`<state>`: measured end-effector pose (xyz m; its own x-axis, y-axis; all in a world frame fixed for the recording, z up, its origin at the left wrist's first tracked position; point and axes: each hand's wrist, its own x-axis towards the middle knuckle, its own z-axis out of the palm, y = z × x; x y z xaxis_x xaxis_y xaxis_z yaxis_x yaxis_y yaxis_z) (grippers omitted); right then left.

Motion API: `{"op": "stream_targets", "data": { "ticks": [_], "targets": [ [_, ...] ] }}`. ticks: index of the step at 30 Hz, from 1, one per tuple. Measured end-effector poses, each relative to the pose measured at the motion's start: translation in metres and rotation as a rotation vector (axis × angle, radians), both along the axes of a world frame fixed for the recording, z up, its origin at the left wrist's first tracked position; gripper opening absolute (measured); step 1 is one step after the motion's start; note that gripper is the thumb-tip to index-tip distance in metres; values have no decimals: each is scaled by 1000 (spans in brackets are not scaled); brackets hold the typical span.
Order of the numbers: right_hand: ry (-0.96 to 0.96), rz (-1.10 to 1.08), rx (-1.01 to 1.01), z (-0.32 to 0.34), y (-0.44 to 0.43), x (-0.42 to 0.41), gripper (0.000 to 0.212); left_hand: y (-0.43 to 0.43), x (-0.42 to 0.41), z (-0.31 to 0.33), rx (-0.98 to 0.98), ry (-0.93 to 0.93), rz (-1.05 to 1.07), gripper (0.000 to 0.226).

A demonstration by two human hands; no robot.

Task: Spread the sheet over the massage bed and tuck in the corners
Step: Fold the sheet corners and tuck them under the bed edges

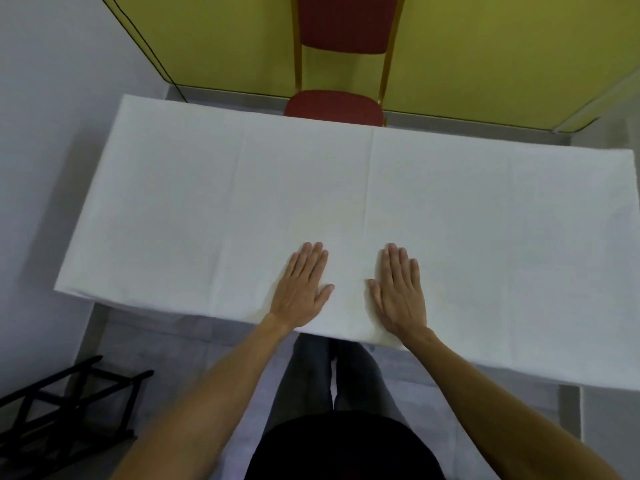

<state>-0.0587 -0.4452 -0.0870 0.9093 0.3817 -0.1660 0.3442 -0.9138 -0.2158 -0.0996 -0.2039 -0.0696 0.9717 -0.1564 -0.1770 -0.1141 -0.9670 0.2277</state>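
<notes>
Head view: the white sheet (pixel 346 188) is laid flat across the whole top of the massage bed, fold creases visible along and across it. The bed itself is hidden under the sheet, apart from a grey leg (pixel 569 414) at the near right. The sheet's near edge is draped just over the near side, and whether any corner is tucked cannot be told. The left hand (pixel 301 289) is laid palm-down on the sheet near the near edge, fingers straight and together, nothing gripped. The right hand (pixel 398 292) is laid the same way just beside it, fingers extended flat, thumb out toward the left hand, nothing held; a bare strip of sheet is left between the two. The person's dark trousers (pixel 311 375) are seen against the near side of the bed. A red padded chair (pixel 334 107) with a gold frame is set tight against the far side, its seat partly hidden by the sheet's far edge. A yellow wall (pixel 485 46) is behind it, and a white wall (pixel 52 98) runs close along the left end. A black slatted rack (pixel 52 407) lies on the tiled floor (pixel 180 341) at the near left, apart from the bed.
</notes>
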Motion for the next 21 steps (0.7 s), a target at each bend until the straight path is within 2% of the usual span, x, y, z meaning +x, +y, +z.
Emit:
{"op": "stream_targets", "data": {
  "ticks": [8, 12, 17, 21],
  "targets": [
    [24, -16, -12, 7, 5, 2, 69, 67, -11, 4, -21, 24, 22, 73],
    [39, -65, -44, 11, 13, 0, 69, 139, -25, 6, 15, 17, 10, 75],
    [60, -275, -61, 13, 48, -8, 76, 244, -45, 7, 26, 0, 27, 75],
    [77, -455, -72, 16, 77, -12, 80, 316, -54, 7, 47, 28, 145, 75]
  ]
}}
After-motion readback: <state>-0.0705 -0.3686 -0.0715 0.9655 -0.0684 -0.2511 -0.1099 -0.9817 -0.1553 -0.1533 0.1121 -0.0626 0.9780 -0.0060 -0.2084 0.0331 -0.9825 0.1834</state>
